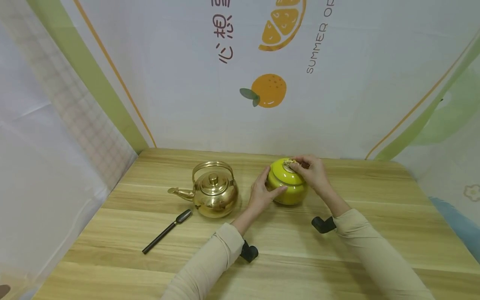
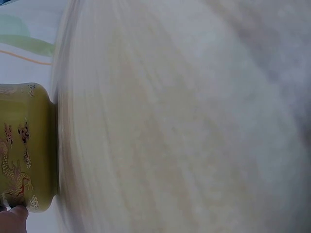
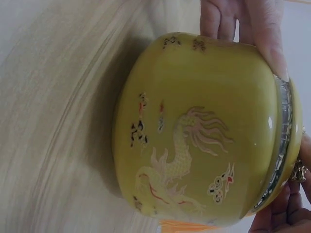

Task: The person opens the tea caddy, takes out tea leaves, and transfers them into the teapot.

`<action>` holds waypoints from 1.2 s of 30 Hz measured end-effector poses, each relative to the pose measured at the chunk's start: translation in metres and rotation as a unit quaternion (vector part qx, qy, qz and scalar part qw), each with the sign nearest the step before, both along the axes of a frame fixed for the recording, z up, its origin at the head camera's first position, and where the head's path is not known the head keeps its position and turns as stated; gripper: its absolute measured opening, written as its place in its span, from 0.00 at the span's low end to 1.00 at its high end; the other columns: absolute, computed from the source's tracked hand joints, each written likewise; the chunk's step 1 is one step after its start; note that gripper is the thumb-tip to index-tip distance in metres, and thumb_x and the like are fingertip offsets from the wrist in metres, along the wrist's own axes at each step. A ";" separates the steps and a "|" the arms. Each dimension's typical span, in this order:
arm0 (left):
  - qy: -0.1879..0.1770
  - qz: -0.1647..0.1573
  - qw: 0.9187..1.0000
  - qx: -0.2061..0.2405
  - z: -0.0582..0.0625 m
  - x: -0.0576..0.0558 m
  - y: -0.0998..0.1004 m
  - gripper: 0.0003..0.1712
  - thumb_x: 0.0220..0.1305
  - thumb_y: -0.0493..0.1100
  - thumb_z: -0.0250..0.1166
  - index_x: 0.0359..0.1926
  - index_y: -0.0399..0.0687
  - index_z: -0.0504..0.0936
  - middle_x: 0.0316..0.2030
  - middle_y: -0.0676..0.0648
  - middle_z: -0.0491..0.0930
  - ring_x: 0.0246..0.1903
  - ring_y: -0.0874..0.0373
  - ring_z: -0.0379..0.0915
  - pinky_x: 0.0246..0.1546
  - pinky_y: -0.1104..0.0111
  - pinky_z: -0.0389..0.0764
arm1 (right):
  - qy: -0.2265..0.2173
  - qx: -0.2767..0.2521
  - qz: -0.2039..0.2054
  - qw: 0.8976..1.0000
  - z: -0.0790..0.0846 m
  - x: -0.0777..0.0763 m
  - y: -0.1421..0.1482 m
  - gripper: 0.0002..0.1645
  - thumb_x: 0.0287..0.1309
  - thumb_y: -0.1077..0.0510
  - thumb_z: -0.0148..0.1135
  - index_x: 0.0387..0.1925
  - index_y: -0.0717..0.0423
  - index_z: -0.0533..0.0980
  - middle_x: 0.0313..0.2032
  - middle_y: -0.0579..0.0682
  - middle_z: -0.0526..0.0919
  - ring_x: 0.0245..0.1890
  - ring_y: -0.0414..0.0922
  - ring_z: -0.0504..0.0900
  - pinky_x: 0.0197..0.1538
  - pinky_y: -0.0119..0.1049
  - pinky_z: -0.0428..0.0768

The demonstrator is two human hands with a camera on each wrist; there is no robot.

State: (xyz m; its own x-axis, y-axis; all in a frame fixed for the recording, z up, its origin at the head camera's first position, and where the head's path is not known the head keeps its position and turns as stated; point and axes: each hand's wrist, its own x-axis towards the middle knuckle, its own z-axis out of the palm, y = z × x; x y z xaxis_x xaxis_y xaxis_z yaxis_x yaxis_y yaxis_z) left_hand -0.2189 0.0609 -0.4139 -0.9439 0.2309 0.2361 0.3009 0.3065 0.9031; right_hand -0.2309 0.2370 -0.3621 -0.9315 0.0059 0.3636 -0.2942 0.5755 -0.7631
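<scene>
A glossy yellow-green lidded jar [image 1: 291, 196] stands on the wooden table, a dragon painted on its side in the right wrist view. My left hand [image 1: 261, 193] holds the jar's left side, with the thumb across the front and the fingers behind. At the jar's right, my right hand [image 1: 316, 174] pinches the gold knob [image 3: 298, 172] on top of the lid [image 1: 278, 168]. The lid sits on the jar, and a silvery band [image 3: 278, 150] shows along the seam. Only a fingertip [image 2: 14, 218] of the left hand shows in the left wrist view.
Left of the jar stands a brass teapot [image 1: 215, 204] with its spout to the left and handle upright. A dark, long-handled tea scoop [image 1: 160, 238] lies in front of it. Behind the wooden table [image 1: 123, 233] hangs a white curtain [image 1: 187, 104] printed with oranges.
</scene>
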 end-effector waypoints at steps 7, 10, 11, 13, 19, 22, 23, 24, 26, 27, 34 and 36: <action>-0.001 0.000 1.000 0.004 -0.001 0.000 0.000 0.48 0.54 0.49 0.71 0.69 0.37 0.57 0.69 0.39 0.58 0.67 0.47 0.57 0.66 0.60 0.64 | 0.014 0.010 -0.003 1.000 -0.001 -0.001 0.000 0.13 0.55 0.63 0.66 0.39 0.69 0.81 0.37 0.63 0.81 0.31 0.41 0.70 0.31 0.20 0.69; 0.003 0.000 1.000 0.005 -0.001 0.000 0.000 0.48 0.54 0.49 0.71 0.69 0.37 0.57 0.68 0.39 0.59 0.67 0.47 0.57 0.66 0.61 0.63 | 0.020 0.010 0.000 1.000 -0.001 -0.002 0.000 0.13 0.55 0.64 0.65 0.39 0.70 0.80 0.36 0.64 0.81 0.31 0.42 0.70 0.31 0.19 0.69; 0.003 -0.001 1.000 0.005 -0.001 -0.001 0.000 0.48 0.54 0.49 0.71 0.69 0.38 0.57 0.68 0.39 0.59 0.67 0.47 0.57 0.66 0.61 0.63 | 0.021 0.010 0.001 1.000 -0.001 -0.002 -0.001 0.12 0.54 0.64 0.65 0.39 0.70 0.80 0.36 0.64 0.81 0.31 0.42 0.70 0.31 0.19 0.69; 0.004 -0.001 1.000 0.005 -0.001 -0.001 0.000 0.48 0.54 0.49 0.71 0.69 0.38 0.57 0.69 0.40 0.59 0.67 0.48 0.57 0.66 0.61 0.63 | 0.020 0.012 0.000 1.000 -0.001 -0.002 -0.001 0.13 0.54 0.64 0.65 0.39 0.71 0.80 0.36 0.64 0.81 0.31 0.42 0.70 0.31 0.19 0.69; 0.004 -0.004 1.000 0.003 -0.002 -0.001 0.000 0.48 0.54 0.50 0.71 0.70 0.38 0.56 0.69 0.40 0.58 0.67 0.48 0.56 0.66 0.61 0.62 | 0.017 0.020 -0.006 1.000 -0.001 -0.001 -0.001 0.12 0.54 0.64 0.66 0.38 0.70 0.80 0.36 0.63 0.80 0.30 0.42 0.69 0.30 0.20 0.68; 0.003 -0.006 1.000 0.005 -0.002 0.000 0.000 0.48 0.54 0.49 0.70 0.70 0.37 0.56 0.69 0.40 0.58 0.68 0.48 0.56 0.67 0.61 0.62 | 0.024 0.022 -0.004 0.999 -0.001 -0.001 -0.002 0.12 0.54 0.65 0.66 0.38 0.71 0.80 0.35 0.64 0.80 0.29 0.41 0.69 0.29 0.20 0.68; 0.002 -0.007 1.000 0.006 -0.002 0.000 0.000 0.48 0.54 0.49 0.70 0.70 0.38 0.56 0.69 0.41 0.57 0.68 0.48 0.55 0.67 0.62 0.62 | 0.027 0.022 -0.004 0.999 -0.001 -0.001 -0.002 0.12 0.54 0.65 0.66 0.38 0.71 0.80 0.35 0.64 0.80 0.28 0.40 0.69 0.29 0.21 0.68; 0.002 -0.007 1.000 0.007 -0.002 0.000 0.000 0.48 0.54 0.49 0.70 0.70 0.38 0.56 0.69 0.41 0.57 0.68 0.49 0.55 0.67 0.62 0.62 | 0.030 0.024 -0.004 0.999 -0.001 -0.001 -0.002 0.11 0.54 0.65 0.66 0.38 0.71 0.80 0.34 0.63 0.80 0.28 0.40 0.68 0.29 0.21 0.68; 0.001 -0.008 1.000 0.009 -0.002 0.000 0.000 0.48 0.54 0.50 0.70 0.70 0.38 0.56 0.69 0.41 0.57 0.68 0.49 0.55 0.67 0.62 0.62 | 0.036 0.027 -0.006 0.999 -0.001 -0.001 -0.002 0.11 0.53 0.66 0.66 0.38 0.71 0.80 0.33 0.63 0.80 0.27 0.40 0.68 0.28 0.21 0.67; 0.000 -0.007 1.000 0.010 -0.002 0.000 0.000 0.48 0.54 0.50 0.70 0.70 0.38 0.56 0.69 0.41 0.57 0.68 0.49 0.55 0.67 0.62 0.62 | 0.037 0.028 -0.007 0.999 -0.001 -0.001 -0.002 0.11 0.53 0.66 0.66 0.38 0.71 0.80 0.33 0.63 0.80 0.27 0.40 0.67 0.28 0.21 0.67; 0.001 -0.006 1.000 0.009 -0.003 -0.001 0.000 0.48 0.54 0.50 0.70 0.70 0.38 0.56 0.69 0.41 0.58 0.67 0.49 0.57 0.66 0.61 0.63 | 0.033 0.022 -0.008 0.999 -0.002 0.000 -0.004 0.11 0.53 0.66 0.66 0.38 0.71 0.80 0.34 0.63 0.79 0.29 0.41 0.67 0.28 0.21 0.67; 0.000 -0.005 1.000 0.011 -0.003 -0.001 0.000 0.48 0.54 0.50 0.70 0.70 0.38 0.56 0.69 0.41 0.58 0.67 0.49 0.56 0.66 0.61 0.63 | 0.034 0.023 -0.008 0.999 -0.002 0.000 -0.004 0.11 0.53 0.66 0.66 0.38 0.71 0.80 0.34 0.63 0.79 0.29 0.42 0.67 0.28 0.21 0.66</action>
State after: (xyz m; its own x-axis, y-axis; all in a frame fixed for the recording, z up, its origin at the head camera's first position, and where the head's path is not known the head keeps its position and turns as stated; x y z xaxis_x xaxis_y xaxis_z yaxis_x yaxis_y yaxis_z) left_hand -0.2200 0.0613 -0.4170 -0.9413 0.2355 0.2418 0.3045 0.2837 0.9093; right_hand -0.2310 0.2329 -0.3641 -0.9046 0.0026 0.4262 -0.3347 0.6147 -0.7142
